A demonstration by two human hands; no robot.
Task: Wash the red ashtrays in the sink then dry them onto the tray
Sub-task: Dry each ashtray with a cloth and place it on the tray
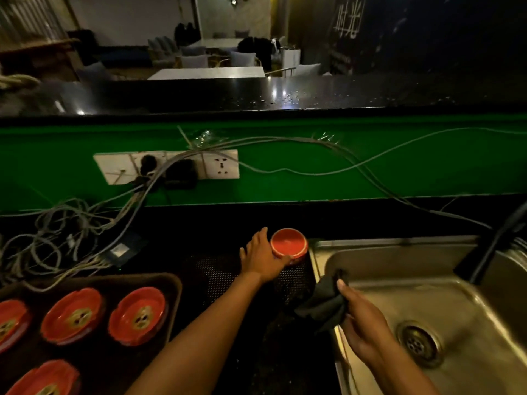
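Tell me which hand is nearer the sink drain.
Right. The right hand holds a dark cloth over the sink's left edge, close to the drain; the left hand grips a red ashtray on the counter.

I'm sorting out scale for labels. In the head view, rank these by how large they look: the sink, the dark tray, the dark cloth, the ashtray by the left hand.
1. sink
2. dark tray, partly cut off by the frame
3. dark cloth
4. ashtray, farther away, so unsure against the cloth
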